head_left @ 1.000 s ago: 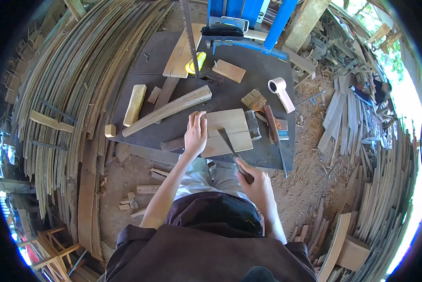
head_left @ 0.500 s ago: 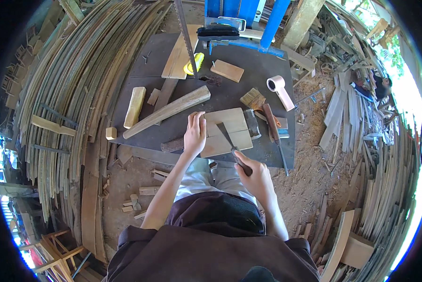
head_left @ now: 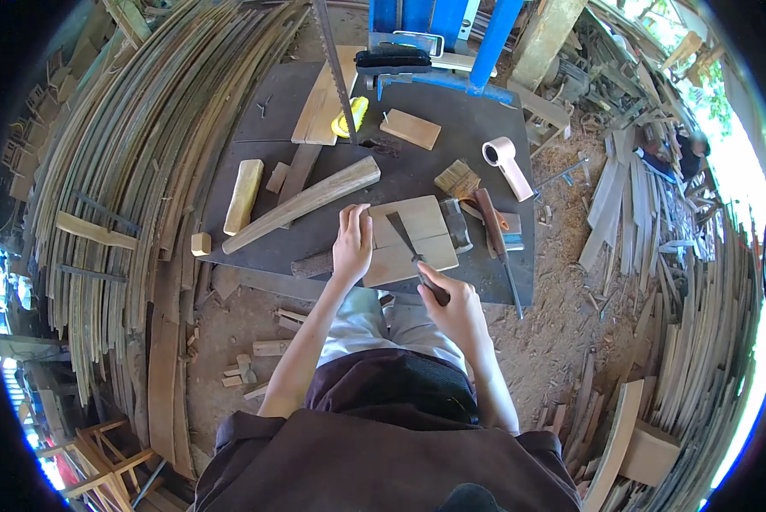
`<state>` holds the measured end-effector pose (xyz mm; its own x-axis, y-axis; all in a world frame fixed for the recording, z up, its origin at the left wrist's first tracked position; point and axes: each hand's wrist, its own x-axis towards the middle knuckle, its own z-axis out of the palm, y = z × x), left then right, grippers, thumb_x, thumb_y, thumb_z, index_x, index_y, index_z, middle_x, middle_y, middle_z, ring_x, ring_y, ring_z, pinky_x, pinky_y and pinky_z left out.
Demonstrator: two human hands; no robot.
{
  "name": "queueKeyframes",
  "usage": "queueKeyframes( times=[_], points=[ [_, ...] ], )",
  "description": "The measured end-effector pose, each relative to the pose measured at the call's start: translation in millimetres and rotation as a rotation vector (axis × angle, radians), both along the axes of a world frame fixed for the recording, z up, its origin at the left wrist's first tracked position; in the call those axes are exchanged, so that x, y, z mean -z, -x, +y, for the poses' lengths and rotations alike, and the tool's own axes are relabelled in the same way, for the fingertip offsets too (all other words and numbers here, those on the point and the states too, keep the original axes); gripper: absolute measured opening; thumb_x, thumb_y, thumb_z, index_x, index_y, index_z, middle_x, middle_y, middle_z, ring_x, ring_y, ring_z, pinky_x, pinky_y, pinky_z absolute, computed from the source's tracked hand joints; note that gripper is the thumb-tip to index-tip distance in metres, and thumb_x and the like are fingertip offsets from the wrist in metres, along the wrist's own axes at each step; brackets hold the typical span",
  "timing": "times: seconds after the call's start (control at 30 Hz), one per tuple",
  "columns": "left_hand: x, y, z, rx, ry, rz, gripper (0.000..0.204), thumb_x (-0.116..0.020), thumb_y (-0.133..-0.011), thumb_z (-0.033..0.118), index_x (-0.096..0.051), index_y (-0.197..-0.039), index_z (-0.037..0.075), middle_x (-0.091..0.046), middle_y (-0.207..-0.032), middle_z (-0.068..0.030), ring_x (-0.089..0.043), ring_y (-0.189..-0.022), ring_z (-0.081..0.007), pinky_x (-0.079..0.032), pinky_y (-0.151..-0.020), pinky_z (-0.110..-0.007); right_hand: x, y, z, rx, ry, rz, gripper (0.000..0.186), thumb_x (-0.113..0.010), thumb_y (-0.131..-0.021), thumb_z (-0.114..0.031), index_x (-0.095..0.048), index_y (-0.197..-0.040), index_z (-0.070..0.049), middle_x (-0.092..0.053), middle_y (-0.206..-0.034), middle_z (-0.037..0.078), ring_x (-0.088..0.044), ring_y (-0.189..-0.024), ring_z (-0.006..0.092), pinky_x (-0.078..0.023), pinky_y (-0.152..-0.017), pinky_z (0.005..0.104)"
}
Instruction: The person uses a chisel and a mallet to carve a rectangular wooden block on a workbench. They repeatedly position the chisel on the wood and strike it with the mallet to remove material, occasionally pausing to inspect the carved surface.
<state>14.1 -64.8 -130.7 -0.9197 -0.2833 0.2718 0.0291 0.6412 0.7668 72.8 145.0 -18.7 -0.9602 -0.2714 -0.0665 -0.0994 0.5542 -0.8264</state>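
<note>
Stacked timber (head_left: 118, 183) fills the frame's left beside a dark desk (head_left: 426, 175). At centre, the right hand (head_left: 453, 305) grips a scraper (head_left: 403, 234) over a board (head_left: 420, 215); the left hand (head_left: 351, 243) touches its left edge, grip unclear. Work looks underway; how much remains cannot be told.

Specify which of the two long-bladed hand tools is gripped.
The dark-handled tool, in the right hand, its blade over the pale wood; the brown-handled tool lies unheld farther right.
</note>
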Motion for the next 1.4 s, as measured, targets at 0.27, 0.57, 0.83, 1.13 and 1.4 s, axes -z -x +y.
queueKeyframes(
  times=[0.27, 0.57, 0.83, 1.13, 1.4],
  points=[
    [1, -1, 2, 0.012, 0.007, 0.053, 0.028, -0.045, -0.102, 0.023, -0.048, -0.128, 0.013, -0.049, -0.127, -0.0143, -0.059, -0.108, -0.0386, -0.053, -0.083, -0.046, -5, -39, 31, 0.021, -0.005, 0.007, 0.037, -0.066, -0.086, -0.014, -0.066, -0.123, -0.011, -0.069, -0.096, 0.022, -0.068, -0.088, 0.0378, -0.054, -0.076, 0.0398],
    [3, -1, 1, -0.001, 0.013, 0.043, 0.029, -0.047, -0.101, 0.023, -0.048, -0.128, 0.014, -0.049, -0.127, -0.0146, -0.06, -0.105, -0.0386, -0.053, -0.08, -0.046, -3, -11, 8, 0.035, -0.004, -0.013, 0.035, -0.066, -0.086, -0.013, -0.067, -0.121, -0.01, -0.069, -0.095, 0.023, -0.069, -0.088, 0.0363, -0.054, -0.075, 0.0398],
    [-1, -1, 1, 0.026, -0.022, 0.038, 0.027, -0.048, -0.101, 0.022, -0.05, -0.126, 0.012, -0.049, -0.126, -0.0151, -0.061, -0.103, -0.0383, -0.053, -0.079, -0.046, -11, -36, 30, 0.039, -0.034, -0.048, 0.035, -0.065, -0.088, -0.012, -0.066, -0.122, -0.007, -0.07, -0.103, 0.02, -0.071, -0.093, 0.0264, -0.052, -0.08, 0.0326],
    [1, -3, 2, -0.001, 0.012, 0.049, 0.03, -0.047, -0.101, 0.023, -0.048, -0.129, 0.013, -0.048, -0.129, -0.0151, -0.059, -0.106, -0.0389, -0.053, -0.082, -0.046, 6, -23, 19, 0.066, 0.019, 0.071, 0.034, -0.066, -0.087, -0.016, -0.067, -0.121, -0.013, -0.07, -0.093, 0.021, -0.069, -0.086, 0.0361, -0.054, -0.074, 0.0392],
    [-7, -4, 1, 0.013, -0.004, -0.018, 0.03, -0.046, -0.101, 0.024, -0.048, -0.129, 0.013, -0.048, -0.129, -0.0148, -0.06, -0.106, -0.0382, -0.053, -0.081, -0.045, 1, -18, 12, 0.046, 0.052, 0.088, 0.034, -0.065, -0.088, -0.016, -0.067, -0.122, -0.01, -0.069, -0.095, 0.023, -0.069, -0.088, 0.0361, -0.054, -0.074, 0.0404]
  ],
)
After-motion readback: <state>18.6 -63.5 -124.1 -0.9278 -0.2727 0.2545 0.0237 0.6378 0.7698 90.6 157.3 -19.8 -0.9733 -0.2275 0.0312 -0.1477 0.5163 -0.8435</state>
